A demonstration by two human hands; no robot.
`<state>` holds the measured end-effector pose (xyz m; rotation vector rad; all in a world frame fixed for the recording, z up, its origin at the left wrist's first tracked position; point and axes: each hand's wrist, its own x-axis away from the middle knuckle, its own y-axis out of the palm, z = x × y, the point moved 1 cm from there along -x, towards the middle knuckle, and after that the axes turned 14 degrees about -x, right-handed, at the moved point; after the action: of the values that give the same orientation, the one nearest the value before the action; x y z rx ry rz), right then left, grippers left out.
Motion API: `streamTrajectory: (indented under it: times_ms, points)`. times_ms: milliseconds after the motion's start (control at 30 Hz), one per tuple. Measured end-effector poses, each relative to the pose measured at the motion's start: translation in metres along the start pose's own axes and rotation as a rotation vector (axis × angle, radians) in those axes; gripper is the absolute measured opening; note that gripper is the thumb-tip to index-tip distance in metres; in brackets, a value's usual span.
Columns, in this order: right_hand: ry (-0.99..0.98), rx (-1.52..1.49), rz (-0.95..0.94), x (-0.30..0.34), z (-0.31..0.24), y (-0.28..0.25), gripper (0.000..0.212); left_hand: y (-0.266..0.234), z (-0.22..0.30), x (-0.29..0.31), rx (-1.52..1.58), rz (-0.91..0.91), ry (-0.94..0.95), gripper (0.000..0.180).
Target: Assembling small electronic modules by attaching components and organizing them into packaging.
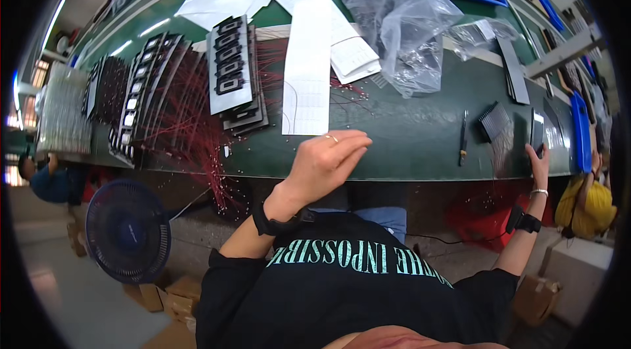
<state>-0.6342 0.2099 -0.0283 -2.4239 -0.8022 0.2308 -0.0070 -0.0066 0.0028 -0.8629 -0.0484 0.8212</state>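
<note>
My left hand [328, 158] is over the table's front edge, just below a long white printed sheet [307, 79]. Its fingers are pressed together and point right; whatever may be between them is hidden. Far to the right, my right hand [539, 166] has thumb and fingers around the near end of a dark, flat rectangular piece with a pale edge [538, 127], which lies on the table. Left of that hand are a ribbed dark block [491, 123] and a thin pen-like tool [464, 140].
Stacked panels with black frames [230, 63] and tangled red wires [197, 112] cover the green table's left side. Clear plastic bags [404, 27] lie beyond the papers. A blue tray [580, 132] stands far right. A fan [128, 231] is below left; people sit at both sides.
</note>
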Motion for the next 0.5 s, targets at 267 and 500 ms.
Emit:
streamTrajectory:
  times_ms: [267, 500]
  points:
    - [-0.104, 0.260, -0.059, -0.015, -0.014, 0.025, 0.099, -0.031, -0.045, -0.005, -0.532, 0.372, -0.126, 0.034]
    - [-0.131, 0.257, -0.121, -0.007, -0.032, 0.035, 0.099, -0.023, -0.065, -0.021, -0.801, 0.338, -0.291, 0.072]
